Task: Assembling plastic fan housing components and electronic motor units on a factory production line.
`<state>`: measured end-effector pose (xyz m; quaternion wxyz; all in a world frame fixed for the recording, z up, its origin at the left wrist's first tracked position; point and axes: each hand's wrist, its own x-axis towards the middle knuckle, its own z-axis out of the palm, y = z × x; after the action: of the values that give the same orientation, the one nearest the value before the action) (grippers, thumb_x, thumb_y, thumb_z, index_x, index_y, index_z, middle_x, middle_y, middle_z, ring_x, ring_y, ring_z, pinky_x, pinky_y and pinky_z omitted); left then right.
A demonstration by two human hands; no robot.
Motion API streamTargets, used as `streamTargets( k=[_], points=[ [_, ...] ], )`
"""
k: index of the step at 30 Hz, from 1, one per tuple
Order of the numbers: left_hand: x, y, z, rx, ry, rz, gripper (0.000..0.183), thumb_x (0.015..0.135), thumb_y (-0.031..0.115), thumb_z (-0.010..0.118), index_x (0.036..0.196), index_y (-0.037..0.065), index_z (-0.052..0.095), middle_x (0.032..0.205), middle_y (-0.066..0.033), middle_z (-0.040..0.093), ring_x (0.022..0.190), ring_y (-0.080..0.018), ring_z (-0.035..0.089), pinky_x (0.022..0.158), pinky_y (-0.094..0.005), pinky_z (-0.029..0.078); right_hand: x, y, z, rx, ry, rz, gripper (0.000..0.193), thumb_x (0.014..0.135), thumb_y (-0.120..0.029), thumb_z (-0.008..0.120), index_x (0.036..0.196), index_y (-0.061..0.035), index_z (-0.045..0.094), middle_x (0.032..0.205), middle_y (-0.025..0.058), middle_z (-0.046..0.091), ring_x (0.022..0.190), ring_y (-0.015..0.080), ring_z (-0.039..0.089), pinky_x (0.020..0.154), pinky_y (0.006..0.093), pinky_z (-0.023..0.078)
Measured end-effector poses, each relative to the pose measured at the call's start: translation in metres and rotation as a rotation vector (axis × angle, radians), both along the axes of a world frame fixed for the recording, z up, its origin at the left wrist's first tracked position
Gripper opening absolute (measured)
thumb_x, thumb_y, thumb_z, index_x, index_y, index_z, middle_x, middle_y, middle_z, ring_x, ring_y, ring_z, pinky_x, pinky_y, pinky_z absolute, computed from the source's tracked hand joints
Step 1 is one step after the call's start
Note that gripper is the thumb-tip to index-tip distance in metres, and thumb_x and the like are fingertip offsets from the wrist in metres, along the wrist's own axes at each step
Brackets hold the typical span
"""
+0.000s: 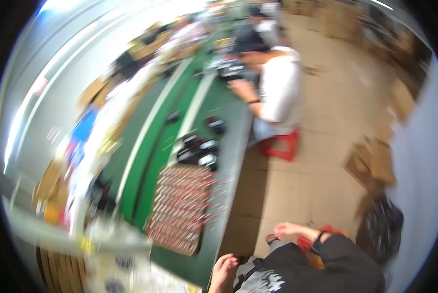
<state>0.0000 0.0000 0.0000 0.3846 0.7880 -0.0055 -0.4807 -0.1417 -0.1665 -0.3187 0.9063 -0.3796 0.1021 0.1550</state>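
Observation:
My left hand (223,268) is raised beside the near right edge of the green workbench (222,195), fingers loosely bent and apart, with nothing seen in it. My right hand (290,229) hangs over the floor further right, its fingers loosely stretched, and appears to hold nothing. Closest to my left hand on the bench lies a board (180,210) covered with rows of small reddish and silvery pieces, too blurred to name. Several black objects with pale patches (199,151) stand just beyond it. Motion blur softens the whole view.
A co-worker in a white shirt (280,88) sits at the bench on a red stool (282,146). Flattened cardboard (373,163) lies on the tiled floor to the right. A black, shiny bag-like shape (382,222) is by my right arm. Another red stool (331,229) stands near it.

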Motion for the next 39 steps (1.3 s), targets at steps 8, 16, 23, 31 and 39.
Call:
streamTargets(
  k=[8, 16, 23, 31, 39],
  points=[
    [-0.036, 0.012, -0.193, -0.586, -0.270, 0.616, 0.028, 0.095, 0.018, 0.051, 0.119, 0.003, 0.053, 0.100, -0.0056, 0.062, 0.085, -0.0111, 0.058, 0.077, -0.0247, 0.046, 0.034, -0.137, 0.060, -0.656, -0.177, 0.651, 0.024, 0.092, -0.019, 0.057, 0.104, 0.0009, 0.063, 0.091, 0.0072, 0.068, 0.080, 0.0117, 0.063, 0.077, 0.0271, 0.051],
    [-0.019, 0.212, -0.278, 0.480, -1.061, 0.884, 0.030, 0.084, 0.014, 0.059, 0.112, 0.003, 0.059, 0.108, -0.0197, 0.060, 0.105, -0.0374, 0.053, 0.093, -0.0431, 0.041, 0.124, -0.081, 0.083, -0.780, -0.058, 0.844, 0.026, 0.092, -0.016, 0.057, 0.108, 0.0056, 0.058, 0.094, 0.0111, 0.068, 0.085, 0.0143, 0.064, 0.078, 0.0261, 0.051],
    [0.082, 0.286, -0.259, 0.216, -1.006, 1.324, 0.038, 0.089, 0.020, 0.058, 0.115, -0.008, 0.051, 0.101, -0.0191, 0.062, 0.094, -0.0313, 0.059, 0.086, -0.0381, 0.045, 0.182, -0.013, 0.122, -0.878, -0.152, 0.778, 0.025, 0.090, -0.014, 0.060, 0.106, 0.0052, 0.057, 0.092, 0.0092, 0.067, 0.085, 0.0135, 0.064, 0.076, 0.0253, 0.050],
    [0.116, 0.219, -0.187, -1.375, -0.558, 0.890, 0.033, 0.090, 0.005, 0.051, 0.122, -0.001, 0.047, 0.102, -0.0087, 0.059, 0.098, -0.0203, 0.057, 0.092, -0.0355, 0.044, 0.191, 0.033, 0.118, -0.895, -0.066, 0.842, 0.029, 0.089, -0.016, 0.062, 0.110, 0.0040, 0.059, 0.094, 0.0078, 0.067, 0.090, 0.0127, 0.062, 0.080, 0.0264, 0.049],
    [0.065, 0.247, -0.281, -0.286, -0.483, 1.326, 0.029, 0.088, -0.001, 0.044, 0.112, 0.001, 0.059, 0.113, -0.0143, 0.060, 0.098, -0.0291, 0.060, 0.088, -0.0377, 0.047, 0.209, 0.055, 0.124, -0.993, -0.255, 0.917, 0.031, 0.088, -0.022, 0.063, 0.109, 0.0001, 0.062, 0.091, 0.0067, 0.069, 0.083, 0.0133, 0.064, 0.077, 0.0279, 0.050]
  ],
)
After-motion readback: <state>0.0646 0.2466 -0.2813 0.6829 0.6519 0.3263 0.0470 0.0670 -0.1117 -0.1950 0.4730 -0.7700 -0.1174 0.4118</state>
